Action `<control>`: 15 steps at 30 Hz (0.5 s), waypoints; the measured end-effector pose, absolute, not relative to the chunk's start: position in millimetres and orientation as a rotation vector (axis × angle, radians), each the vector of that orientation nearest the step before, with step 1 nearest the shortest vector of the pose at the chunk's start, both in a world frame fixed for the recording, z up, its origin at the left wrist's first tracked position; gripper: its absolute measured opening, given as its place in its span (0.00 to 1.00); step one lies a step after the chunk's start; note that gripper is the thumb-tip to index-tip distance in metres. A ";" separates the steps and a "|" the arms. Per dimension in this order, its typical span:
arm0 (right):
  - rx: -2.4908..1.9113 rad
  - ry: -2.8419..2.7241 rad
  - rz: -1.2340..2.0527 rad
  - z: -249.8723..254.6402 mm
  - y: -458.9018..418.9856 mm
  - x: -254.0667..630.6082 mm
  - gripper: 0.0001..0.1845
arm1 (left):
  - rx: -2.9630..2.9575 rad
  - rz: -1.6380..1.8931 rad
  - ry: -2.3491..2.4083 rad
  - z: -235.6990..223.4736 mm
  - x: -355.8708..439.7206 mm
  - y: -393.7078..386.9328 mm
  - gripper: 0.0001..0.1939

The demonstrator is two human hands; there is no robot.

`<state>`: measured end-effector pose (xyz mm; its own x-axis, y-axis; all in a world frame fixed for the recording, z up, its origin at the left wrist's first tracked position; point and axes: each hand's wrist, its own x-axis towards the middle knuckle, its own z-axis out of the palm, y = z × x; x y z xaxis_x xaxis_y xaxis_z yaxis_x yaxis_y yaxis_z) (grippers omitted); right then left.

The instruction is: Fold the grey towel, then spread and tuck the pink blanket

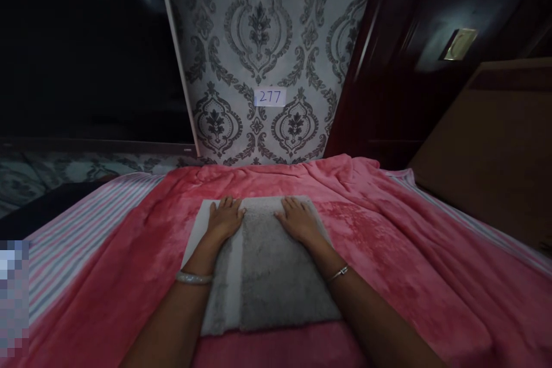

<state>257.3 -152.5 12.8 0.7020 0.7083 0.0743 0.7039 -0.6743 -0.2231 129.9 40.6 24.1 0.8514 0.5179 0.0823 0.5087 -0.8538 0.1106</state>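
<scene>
A grey towel-like cloth (pixel 280 276) with pale stripes down its left side lies flat on a pink plush blanket (pixel 379 264). My left hand (pixel 225 218) rests palm down on its far left part, fingers spread. On the far right part lies my right hand (pixel 296 218), also flat with its fingers stretched out. Both hands touch the cloth near its far edge and grip nothing. A thick bangle circles my left wrist and a thin bracelet my right one. My palms and forearms hide parts of the cloth.
Beneath the blanket, a striped sheet (pixel 86 224) shows at the left. A large dark screen (pixel 86 52) stands at the far left. Patterned wallpaper (pixel 259 29) with a paper label "277" (pixel 269 96) is ahead. A dark red door (pixel 388 69) and a brown panel (pixel 491 144) are at the right.
</scene>
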 end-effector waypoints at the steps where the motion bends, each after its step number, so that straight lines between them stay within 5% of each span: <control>1: -2.702 -1.066 0.038 10.9 -158.2 262.7 0.34 | 2.935 0.165 0.813 23.8 129.8 41.0 0.27; 15: -2.649 -0.967 0.086 -5.7 -187.6 285.8 0.33 | 2.755 0.366 0.752 25.2 124.1 46.1 0.26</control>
<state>285.8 -187.6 -5.7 0.7693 0.6367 0.0521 0.6175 -0.7201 -0.3165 124.1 46.1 25.2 0.8343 0.5241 0.1712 0.4581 -0.8317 0.3137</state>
